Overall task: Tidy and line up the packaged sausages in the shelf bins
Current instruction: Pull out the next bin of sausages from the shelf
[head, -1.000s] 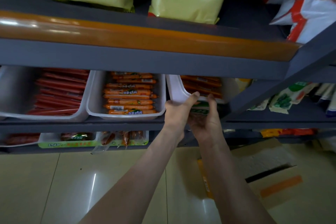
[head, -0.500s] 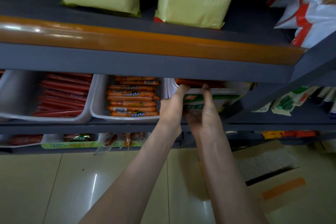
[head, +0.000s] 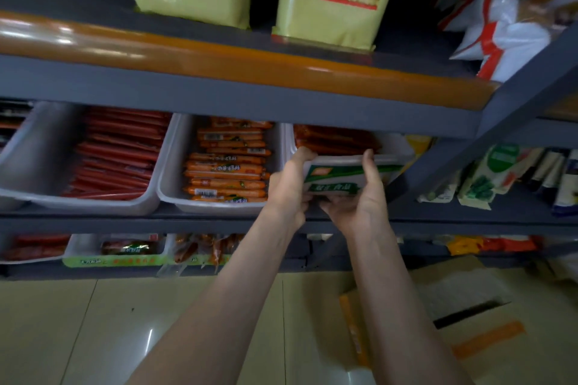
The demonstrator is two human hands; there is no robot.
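At grey shelf (head: 93, 222) (glossy floor (head: 93, 337) below), left hand (head: 286, 191), right hand (head: 359, 206) grip bin (head: 344, 162).

One head-worn camera looks forward and down from close range at the front edge of the shelf (head: 219, 97), its bins (head: 175, 159) mid-frame, floor (head: 62, 337) below.

Both arms are bare as far as the view shows them. The left forearm (head: 225, 306) and right forearm (head: 397, 306) are slim and smooth, looming broad at the bottom edge and narrowing to slender wrists (head: 278, 223). The left grip (head: 287, 194) and right grip (head: 359, 206) are bare hands with long, slim fingers (head: 305, 154); finer detail there is lost to blur.
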